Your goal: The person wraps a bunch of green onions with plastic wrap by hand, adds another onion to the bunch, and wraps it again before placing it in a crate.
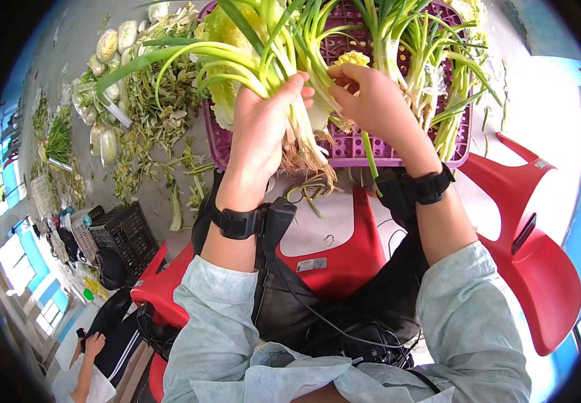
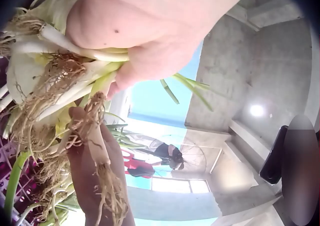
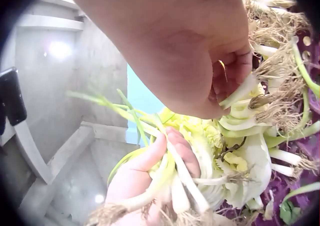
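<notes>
My left hand (image 1: 258, 131) grips a bunch of scallions (image 1: 297, 127) above the near left part of a purple crate (image 1: 371, 162). Their brown roots hang toward me and the green leaves spread up and left. To its right, my right hand (image 1: 374, 97) has its fingers curled in, pinching a scallion (image 3: 241, 92) by its white stalk in the right wrist view. Under the hands, pale Chinese cabbage (image 1: 223, 104) shows in the crate. More scallions (image 1: 388, 54) with roots lie along its right side.
Red plastic chairs (image 1: 344, 258) stand before me and at the right. Cabbages (image 1: 108, 47) and heaps of leaf trimmings (image 1: 159, 87) cover the floor at left. A black crate (image 1: 124, 232) stands farther left, near a seated person's arm (image 1: 85, 366).
</notes>
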### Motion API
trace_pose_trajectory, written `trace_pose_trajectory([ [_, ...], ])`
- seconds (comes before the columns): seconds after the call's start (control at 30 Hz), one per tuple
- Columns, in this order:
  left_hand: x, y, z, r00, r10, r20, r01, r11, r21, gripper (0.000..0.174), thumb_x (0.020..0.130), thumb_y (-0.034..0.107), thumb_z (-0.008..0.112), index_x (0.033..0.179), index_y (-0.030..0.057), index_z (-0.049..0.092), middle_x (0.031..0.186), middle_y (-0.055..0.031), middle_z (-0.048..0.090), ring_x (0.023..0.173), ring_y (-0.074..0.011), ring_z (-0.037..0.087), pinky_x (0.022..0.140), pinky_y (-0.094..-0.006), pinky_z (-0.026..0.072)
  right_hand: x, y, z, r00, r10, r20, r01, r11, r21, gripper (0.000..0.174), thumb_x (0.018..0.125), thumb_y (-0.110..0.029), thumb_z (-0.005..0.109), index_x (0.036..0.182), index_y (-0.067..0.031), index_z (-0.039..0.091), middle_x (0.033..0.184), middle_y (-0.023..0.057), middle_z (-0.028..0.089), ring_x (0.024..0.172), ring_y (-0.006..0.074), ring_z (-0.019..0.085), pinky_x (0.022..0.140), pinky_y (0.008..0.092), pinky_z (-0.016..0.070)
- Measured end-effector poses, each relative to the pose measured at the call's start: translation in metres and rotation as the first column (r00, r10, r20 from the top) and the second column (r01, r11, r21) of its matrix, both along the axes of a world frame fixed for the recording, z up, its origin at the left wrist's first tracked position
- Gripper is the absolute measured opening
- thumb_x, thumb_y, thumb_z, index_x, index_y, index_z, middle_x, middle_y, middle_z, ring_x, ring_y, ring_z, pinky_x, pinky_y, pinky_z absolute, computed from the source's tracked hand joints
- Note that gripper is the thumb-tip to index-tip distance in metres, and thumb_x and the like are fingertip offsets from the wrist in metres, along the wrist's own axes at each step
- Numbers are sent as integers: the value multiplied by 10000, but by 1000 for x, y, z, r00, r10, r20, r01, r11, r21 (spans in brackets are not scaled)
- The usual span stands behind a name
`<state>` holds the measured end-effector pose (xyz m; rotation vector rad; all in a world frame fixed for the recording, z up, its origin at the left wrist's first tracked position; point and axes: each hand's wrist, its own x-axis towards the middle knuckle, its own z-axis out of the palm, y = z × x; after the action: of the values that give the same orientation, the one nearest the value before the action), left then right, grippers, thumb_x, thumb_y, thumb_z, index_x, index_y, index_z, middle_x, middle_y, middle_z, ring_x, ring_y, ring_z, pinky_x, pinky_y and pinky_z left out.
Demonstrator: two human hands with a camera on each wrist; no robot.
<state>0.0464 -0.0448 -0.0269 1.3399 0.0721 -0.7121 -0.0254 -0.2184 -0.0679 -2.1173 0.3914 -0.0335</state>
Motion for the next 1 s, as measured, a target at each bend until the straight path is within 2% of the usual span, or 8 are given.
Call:
trace_pose_trajectory([
  [0.13,2,0,-2,1000,23,-4,-23,997,-67,350,1005,100,655,1323,-16,563,1211,-144,681,1043,-208,683,913,-354,569,4,0,15,994,-38,101,12,970,241,301,897,-191,738,1108,18,694,908,117,753,811,197,711,740,326,564],
  [0.23,3,0,-3,1000,20,4,-20,997,-79,358,1011,90,643,1340,-20,554,1234,-145,676,1081,-216,679,921,-356,565,6,1,23,997,-51,56,22,901,432,276,896,-186,762,1069,13,680,870,63,725,798,116,667,704,282,546],
  [0.33,2,-1,-4,1000,13,17,-11,997,-81,365,1012,82,637,1352,-22,552,1246,-140,673,1098,-213,675,925,-355,563,7,4,16,995,-55,78,7,858,513,256,898,-177,766,1054,0,667,826,45,701,753,87,638,659,263,525],
  [0.47,1,-3,-4,995,32,99,-28,999,-43,365,1013,72,628,1359,-26,559,1268,-138,674,1127,-205,673,936,-352,558,4,4,27,995,59,-75,-23,908,419,285,891,-177,782,1077,-4,653,799,16,672,713,72,598,630,248,485],
  [0.53,2,-2,-6,999,23,48,-21,999,-46,360,1010,64,628,1353,-29,570,1267,-138,681,1133,-203,675,939,-346,555,4,5,28,986,102,-133,-45,923,382,277,920,-158,772,1106,-18,623,816,-11,670,720,37,582,627,219,451],
  [0.67,2,-2,-6,1000,-16,-8,15,996,-85,357,1004,53,633,1345,-36,581,1260,-141,694,1137,-199,679,935,-336,552,3,6,23,986,143,-89,-94,904,418,282,908,-167,788,1091,-29,624,786,-32,625,709,31,540,614,226,429],
  [0.93,1,-1,-8,998,-42,50,46,996,-82,358,933,32,733,1271,-23,627,1176,-103,706,1041,-181,698,869,-315,574,1,6,29,972,209,-108,-151,905,398,357,884,-252,848,1059,-39,620,759,-51,575,691,40,495,590,237,394],
  [1.0,2,-1,-9,999,-16,28,18,996,-85,345,929,28,736,1255,-22,632,1163,-96,706,1019,-171,698,849,-310,580,3,4,23,978,186,-90,-119,863,492,346,907,-274,827,1055,-34,626,782,-37,599,711,48,520,612,235,420],
])
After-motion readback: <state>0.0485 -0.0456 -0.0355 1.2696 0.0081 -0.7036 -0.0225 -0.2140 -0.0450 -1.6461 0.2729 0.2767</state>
